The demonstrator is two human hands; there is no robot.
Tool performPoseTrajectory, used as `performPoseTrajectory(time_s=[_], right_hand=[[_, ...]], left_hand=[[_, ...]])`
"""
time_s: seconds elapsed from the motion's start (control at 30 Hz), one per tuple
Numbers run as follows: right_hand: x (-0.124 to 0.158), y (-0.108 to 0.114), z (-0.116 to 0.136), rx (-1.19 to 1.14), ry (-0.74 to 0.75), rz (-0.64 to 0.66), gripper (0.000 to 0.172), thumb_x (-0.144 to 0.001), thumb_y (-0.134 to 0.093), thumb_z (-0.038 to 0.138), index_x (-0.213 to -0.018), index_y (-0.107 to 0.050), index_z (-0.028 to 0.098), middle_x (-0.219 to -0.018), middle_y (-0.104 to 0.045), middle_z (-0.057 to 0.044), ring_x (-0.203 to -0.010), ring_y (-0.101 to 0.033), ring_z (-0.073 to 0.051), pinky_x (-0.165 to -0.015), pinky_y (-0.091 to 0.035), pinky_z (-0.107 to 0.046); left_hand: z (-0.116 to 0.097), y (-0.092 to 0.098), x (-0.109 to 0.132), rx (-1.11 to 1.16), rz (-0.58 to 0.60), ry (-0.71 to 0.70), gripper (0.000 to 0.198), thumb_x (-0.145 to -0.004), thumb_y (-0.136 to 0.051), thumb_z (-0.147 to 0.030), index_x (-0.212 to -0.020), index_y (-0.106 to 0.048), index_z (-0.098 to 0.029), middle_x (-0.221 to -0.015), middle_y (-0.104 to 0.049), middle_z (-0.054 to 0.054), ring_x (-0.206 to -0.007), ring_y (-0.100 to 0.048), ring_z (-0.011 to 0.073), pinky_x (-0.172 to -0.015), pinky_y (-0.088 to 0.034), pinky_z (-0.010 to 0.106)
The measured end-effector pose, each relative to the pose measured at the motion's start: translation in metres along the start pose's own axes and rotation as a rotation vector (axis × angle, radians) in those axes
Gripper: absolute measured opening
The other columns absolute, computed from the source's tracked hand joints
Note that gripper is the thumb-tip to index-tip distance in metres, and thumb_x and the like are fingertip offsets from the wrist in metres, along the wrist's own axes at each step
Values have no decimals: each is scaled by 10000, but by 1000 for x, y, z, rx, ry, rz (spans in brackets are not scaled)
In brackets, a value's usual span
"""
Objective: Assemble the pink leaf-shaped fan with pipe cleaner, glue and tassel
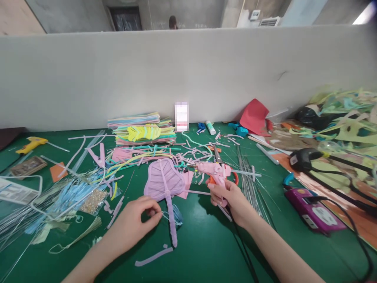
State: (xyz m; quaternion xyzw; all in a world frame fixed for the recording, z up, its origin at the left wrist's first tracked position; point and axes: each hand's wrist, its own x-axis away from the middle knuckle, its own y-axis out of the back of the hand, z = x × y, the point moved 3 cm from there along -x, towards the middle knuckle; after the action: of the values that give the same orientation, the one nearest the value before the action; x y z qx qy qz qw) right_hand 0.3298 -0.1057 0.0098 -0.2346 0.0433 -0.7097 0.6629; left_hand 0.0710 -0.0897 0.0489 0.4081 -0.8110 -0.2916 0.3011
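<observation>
My right hand (pixel 228 198) is closed around the grip of a pink glue gun (pixel 214 172), whose nozzle points left toward a lilac foam fan shape (pixel 163 181) lying flat on the green table (pixel 206 243). The fan's long handle (pixel 172 220) runs toward me. My left hand (pixel 138 218) rests just left of that handle, fingers curled in a pinch on something small I cannot make out. A loose lilac strip (pixel 153 256) lies in front of the handle's end.
Stacked coloured foam sheets (pixel 141 131) and scattered strips sit behind the fan. Thin wires (pixel 250 177), orange-handled scissors (pixel 219 157), a purple device (pixel 315 210) with black cables lie right. A yellow glue gun (pixel 31 144) and plastic bags are left. A grey partition (pixel 188 74) closes the back.
</observation>
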Motion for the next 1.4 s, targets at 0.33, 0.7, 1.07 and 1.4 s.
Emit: performPoseTrajectory(time_s=[0.33,0.7,1.07,1.4], right_hand=[[0,4,-7,189,-43,-61,440,-689,-780,440,-569,-432,198,-359,-343,100,-381,-330,-56,-450,-356,-216],[9,-23,-18,260,-43,-158,323,-635,-791,404,-734,-575,184,-545,-575,41,-463,-499,-103,-463,-395,-230],[3,-89,-49,686,49,-88,315,-650,-728,273,-878,-523,203,-764,-696,-51,-609,-658,-210,-554,-493,-311],[-7,-102,-49,319,156,-92,348,-662,-718,285,-953,-563,174,-899,-703,-78,-780,-688,-225,-680,-557,-324]], left_hand=[[-10,-4,21,307,629,-190,188,-757,-652,-376,-705,-674,-196,-775,-620,19,-745,-584,158,-715,-446,241],[1,-13,40,1046,462,61,181,-755,-574,-232,-652,-429,-196,-541,-598,-2,-642,-676,217,-643,-470,305],[16,-34,46,742,65,203,155,-867,-556,-301,-824,-468,-181,-700,-591,-28,-566,-448,79,-538,-341,198],[17,-29,56,671,-124,239,262,-865,-563,-459,-894,-564,-199,-732,-707,32,-697,-651,171,-636,-466,256]])
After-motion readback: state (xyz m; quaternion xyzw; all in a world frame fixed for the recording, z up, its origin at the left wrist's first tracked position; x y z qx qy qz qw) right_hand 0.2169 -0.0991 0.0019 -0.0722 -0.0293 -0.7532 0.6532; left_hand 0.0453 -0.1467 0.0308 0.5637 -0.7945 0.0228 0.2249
